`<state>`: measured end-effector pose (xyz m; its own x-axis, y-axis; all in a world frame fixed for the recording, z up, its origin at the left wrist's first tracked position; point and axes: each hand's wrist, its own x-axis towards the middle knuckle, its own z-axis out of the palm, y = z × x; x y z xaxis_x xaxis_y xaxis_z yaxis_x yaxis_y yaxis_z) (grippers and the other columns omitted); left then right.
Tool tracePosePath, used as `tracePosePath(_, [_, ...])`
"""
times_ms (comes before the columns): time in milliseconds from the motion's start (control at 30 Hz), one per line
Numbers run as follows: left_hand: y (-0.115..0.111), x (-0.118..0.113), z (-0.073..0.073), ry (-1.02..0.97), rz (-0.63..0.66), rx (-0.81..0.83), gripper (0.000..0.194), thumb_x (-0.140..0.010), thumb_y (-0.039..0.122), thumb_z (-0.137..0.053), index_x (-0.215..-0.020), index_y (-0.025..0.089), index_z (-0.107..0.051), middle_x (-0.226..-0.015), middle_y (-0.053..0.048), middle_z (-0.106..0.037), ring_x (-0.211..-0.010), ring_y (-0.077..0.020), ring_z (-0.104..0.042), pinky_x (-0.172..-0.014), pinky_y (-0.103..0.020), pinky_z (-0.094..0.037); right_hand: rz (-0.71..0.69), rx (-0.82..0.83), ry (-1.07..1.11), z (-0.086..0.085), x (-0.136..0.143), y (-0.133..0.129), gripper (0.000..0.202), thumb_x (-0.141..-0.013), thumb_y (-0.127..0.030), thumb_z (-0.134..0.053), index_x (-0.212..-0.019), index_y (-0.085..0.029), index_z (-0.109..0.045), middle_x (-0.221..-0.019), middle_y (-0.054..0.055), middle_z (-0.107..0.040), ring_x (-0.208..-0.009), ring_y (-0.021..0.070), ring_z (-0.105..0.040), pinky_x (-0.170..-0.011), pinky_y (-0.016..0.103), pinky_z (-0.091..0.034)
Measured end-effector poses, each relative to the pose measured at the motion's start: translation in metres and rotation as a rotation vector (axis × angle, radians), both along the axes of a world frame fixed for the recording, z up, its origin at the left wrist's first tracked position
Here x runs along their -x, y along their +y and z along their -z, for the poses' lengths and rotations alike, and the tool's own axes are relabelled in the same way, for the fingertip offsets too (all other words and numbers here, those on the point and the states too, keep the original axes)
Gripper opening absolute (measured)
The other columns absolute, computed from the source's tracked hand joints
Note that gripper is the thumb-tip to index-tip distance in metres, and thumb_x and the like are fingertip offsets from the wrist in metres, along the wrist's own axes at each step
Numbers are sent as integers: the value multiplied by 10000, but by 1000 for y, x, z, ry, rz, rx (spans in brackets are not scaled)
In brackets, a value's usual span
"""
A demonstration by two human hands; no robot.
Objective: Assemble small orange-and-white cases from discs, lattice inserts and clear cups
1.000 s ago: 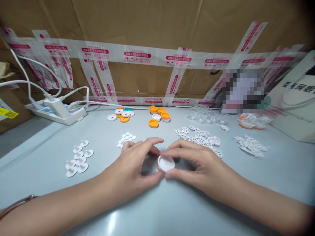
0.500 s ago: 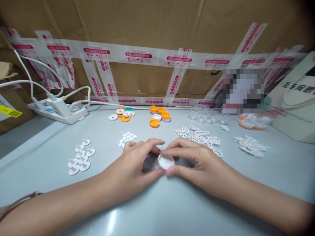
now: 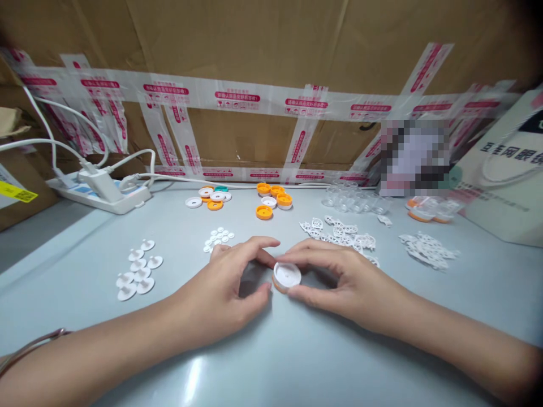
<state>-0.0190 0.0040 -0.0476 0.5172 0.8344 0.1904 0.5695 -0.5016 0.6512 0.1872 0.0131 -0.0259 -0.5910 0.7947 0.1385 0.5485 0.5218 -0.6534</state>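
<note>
A round white and orange part (image 3: 287,276) stands on the grey table, white dish side up, orange at its lower edge. My right hand (image 3: 339,277) grips it between thumb and index finger from the right. Just left of it, my left hand (image 3: 241,280) is open, its thumb and fingers apart around a gap. Small white caps (image 3: 219,236) lie beyond my left hand. Beyond my right hand are white openwork pieces (image 3: 339,233). White discs with stems (image 3: 137,264) are at the left.
Orange and white round parts (image 3: 274,199) and a mixed group with a teal one (image 3: 214,196) lie further back. Clear cups (image 3: 354,198), more openwork pieces (image 3: 427,250) and a paper bag (image 3: 504,175) are at the right. A power strip (image 3: 102,192) stands at the back left before cardboard (image 3: 237,45).
My left thumb has come away from the round part and moved a little left. My right hand keeps its grip on the part, and more of the orange edge shows.
</note>
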Motion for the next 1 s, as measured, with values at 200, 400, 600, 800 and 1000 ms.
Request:
tracePosePath(200, [-5, -3, -11, 46, -22, -41, 462, -777, 250, -554, -1210, 288, -396, -1149, -23, -569, -1059, -206, -510, -927, -374, -356, 60, 27, 71, 11, -3, 0, 408, -701, -203, -627, -1100, -211, -541, -1054, 33, -612, -944, 146, -588, -851, 284, -472])
tracePosePath(400, [-5, -6, -16, 42, 88, -120, 352, -832, 231, -511, -1177, 295, -495, -1199, -36, -541, -1091, -191, -495, -909, -329, -371, 108, 10, -42, 7, -6, -1, 380, -668, -296, -673, -1024, -205, -575, -1005, 44, -575, -922, 165, -538, -810, 300, -450])
tracePosePath(600, [1, -8, -8, 71, 114, -183, 189, -839, 293, -534, -998, 268, -633, -1053, -29, -629, -951, -169, -578, -856, -308, -381, 158, 16, -41, 8, -5, -2, 232, -693, -316, -659, -896, -207, -632, -919, 35, -561, -849, 148, -526, -729, 267, -433])
tracePosePath(800, [5, -8, -7, 21, 83, -136, 162, -840, 256, -529, -920, 232, -667, -984, -45, -648, -876, -155, -597, -798, -285, -430, 193, -58, 10, 16, 0, -2, 164, -681, -266, -648, -831, -200, -637, -869, 23, -575, -842, 147, -523, -737, 271, -418])
tracePosePath(1000, [7, -8, -9, 33, 134, -154, 191, -862, 244, -494, -870, 244, -685, -975, -31, -666, -869, -153, -609, -820, -296, -435, 171, -84, 40, 19, -1, -2, 161, -686, -269, -648, -830, -197, -643, -868, 25, -580, -847, 146, -531, -758, 277, -427])
